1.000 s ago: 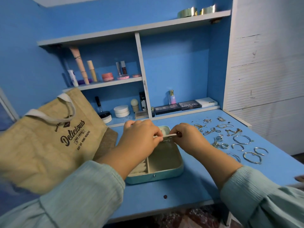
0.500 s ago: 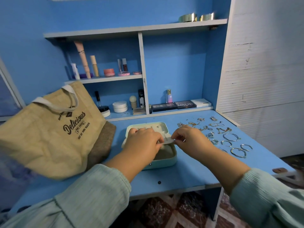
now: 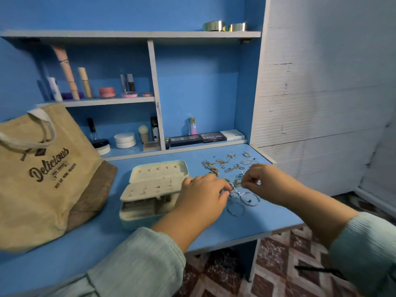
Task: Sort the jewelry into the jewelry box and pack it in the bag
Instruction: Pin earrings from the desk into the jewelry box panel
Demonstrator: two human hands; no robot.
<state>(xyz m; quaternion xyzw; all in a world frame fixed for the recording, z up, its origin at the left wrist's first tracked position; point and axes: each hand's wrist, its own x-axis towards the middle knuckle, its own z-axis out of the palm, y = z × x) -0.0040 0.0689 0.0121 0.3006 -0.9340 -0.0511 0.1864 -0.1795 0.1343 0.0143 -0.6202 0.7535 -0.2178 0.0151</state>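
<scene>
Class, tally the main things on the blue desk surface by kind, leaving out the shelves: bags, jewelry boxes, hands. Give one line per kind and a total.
Bags: 1, the tan tote bag
Jewelry boxes: 1, the open jewelry box
Hands: 2, left hand, right hand
Total: 4

The tan bag (image 3: 42, 174) is showing the word "Delicious" in large dark script on its side, with smaller lines of print beneath and above it staying too blurred to read. On the lower shelf (image 3: 205, 146), a dark eyeshadow palette (image 3: 213, 137) is bearing "MATTE" in pale capitals.
</scene>
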